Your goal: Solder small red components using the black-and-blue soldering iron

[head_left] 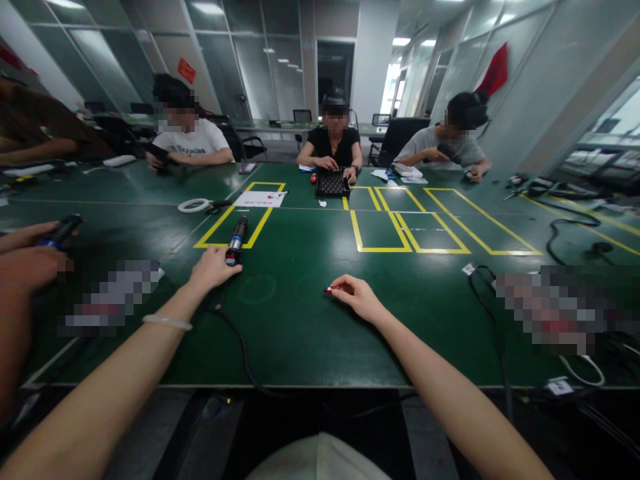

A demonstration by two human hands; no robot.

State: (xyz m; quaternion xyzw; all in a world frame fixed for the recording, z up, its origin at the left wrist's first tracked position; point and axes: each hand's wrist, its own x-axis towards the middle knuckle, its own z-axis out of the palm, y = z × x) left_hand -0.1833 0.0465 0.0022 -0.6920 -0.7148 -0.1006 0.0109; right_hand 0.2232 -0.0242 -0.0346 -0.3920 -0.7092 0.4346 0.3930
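Note:
My left hand (215, 265) is closed around the lower end of a dark cylindrical tool (239, 233). The tool has a blue band and red near its base, and its far end points away from me over a yellow-taped rectangle (263, 230). Its exact kind is unclear. To the right, my right hand (356, 297) pinches a small red and white piece (328, 291) between thumb and fingertips, just above the green table (310, 340). That piece is too small to identify.
A co-worker's hands at left hold another dark tool (63, 230). Black cable (243, 340) runs toward the front edge. Across the table, a person works at a black tray (333, 183). A white sheet (260, 199) lies on the tape; a cable coil (194, 205) lies beside it.

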